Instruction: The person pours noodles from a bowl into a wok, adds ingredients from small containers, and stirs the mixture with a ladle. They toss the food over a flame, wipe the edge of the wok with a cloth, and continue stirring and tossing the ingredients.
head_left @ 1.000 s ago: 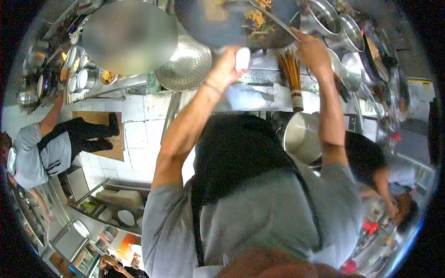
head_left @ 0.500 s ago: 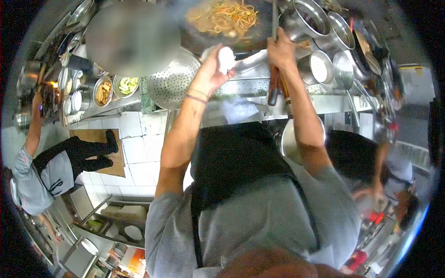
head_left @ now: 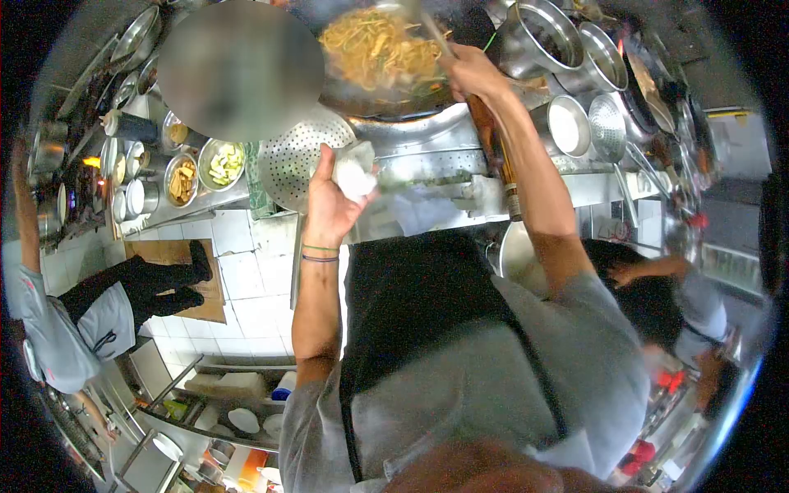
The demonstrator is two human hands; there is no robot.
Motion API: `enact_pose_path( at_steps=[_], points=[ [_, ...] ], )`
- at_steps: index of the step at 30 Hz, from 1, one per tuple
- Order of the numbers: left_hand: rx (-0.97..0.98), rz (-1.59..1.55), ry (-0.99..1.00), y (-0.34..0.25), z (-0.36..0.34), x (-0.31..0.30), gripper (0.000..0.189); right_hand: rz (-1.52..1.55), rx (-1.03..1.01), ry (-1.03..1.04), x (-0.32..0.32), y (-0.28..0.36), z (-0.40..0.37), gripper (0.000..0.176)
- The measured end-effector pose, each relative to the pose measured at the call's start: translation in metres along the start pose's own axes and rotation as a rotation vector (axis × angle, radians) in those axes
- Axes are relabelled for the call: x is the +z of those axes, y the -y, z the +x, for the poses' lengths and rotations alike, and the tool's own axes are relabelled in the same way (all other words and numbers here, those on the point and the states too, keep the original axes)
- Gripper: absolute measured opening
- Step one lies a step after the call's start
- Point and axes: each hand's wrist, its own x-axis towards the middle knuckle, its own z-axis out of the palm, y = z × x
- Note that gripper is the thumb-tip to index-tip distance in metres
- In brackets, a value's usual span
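Noodles with bits of vegetable [head_left: 382,53] lie in a dark wok [head_left: 370,97] at the top of the view. My right hand [head_left: 478,74] is wrapped round a long-handled metal cooking utensil [head_left: 436,34] with a wooden grip; its blurred head is at the noodles, cut by the top edge. My left hand [head_left: 333,201] holds a bunched white cloth [head_left: 355,177] between thumb and fingers. It is drawn back from the wok, in front of a large perforated strainer [head_left: 288,156].
Bowls of sliced green vegetable [head_left: 222,164] and brown pieces [head_left: 181,181] stand left of the strainer. Metal pots [head_left: 542,37] and a skimmer [head_left: 608,123] sit at right. One co-worker [head_left: 62,337] stands at far left, another [head_left: 690,304] at right.
My left hand has moved down and left, away from the wok, with the white cloth. My right hand has shifted left, swinging the utensil over the noodles, which have spread leftward.
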Motion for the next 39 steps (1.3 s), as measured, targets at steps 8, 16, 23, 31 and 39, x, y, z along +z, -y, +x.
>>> enact_pose_path(
  at_steps=[8,16,23,31,39],
  points=[
    [-0.026,0.096,-0.087,0.0,0.081,0.044,0.039,-1.058,-0.409,0.033,-0.056,0.007,-0.061,0.054],
    [-0.054,0.105,-0.099,0.009,0.127,0.028,0.018,-0.511,-0.455,-0.44,-0.006,-0.126,-0.134,0.052],
    [-0.16,-0.015,-0.228,-0.005,0.108,0.061,0.025,-0.749,-0.185,-0.307,-0.074,-0.035,-0.22,0.05],
    [-0.072,0.091,-0.077,0.007,0.126,0.027,0.01,-1.127,-0.149,-0.201,-0.021,-0.031,-0.161,0.049],
    [-0.318,0.053,-0.04,0.0,0.05,0.074,0.016,-1.085,-0.149,-0.128,-0.049,0.029,-0.197,0.046]
  ],
)
